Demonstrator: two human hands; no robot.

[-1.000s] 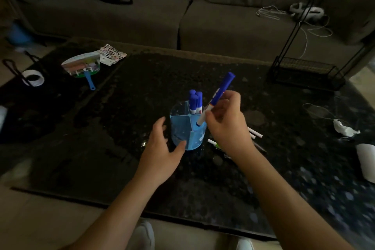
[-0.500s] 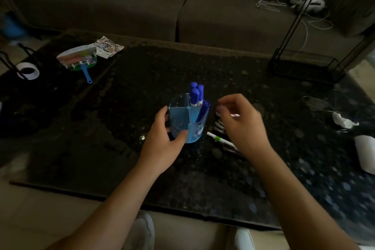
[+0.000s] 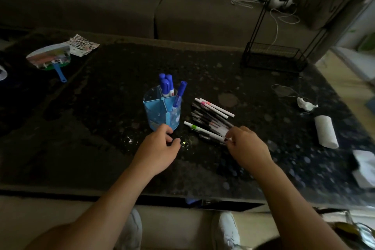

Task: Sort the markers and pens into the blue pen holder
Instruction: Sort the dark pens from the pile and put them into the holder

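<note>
Blue pen holder [image 3: 162, 112] upright mid-table with four blue markers [image 3: 167, 87]; left hand [image 3: 157, 150] loosely curled, empty, just before it; right hand [image 3: 248, 147] pinching pen pile [image 3: 211, 119] to its right.

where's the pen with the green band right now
In the head view it lies flat on the table, the green-band pen, at the near left edge of the pen pile, right of the holder.

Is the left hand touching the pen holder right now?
Cannot tell. In the head view the left hand's fingertips overlap the pen holder's base, hiding any contact or gap.
</note>
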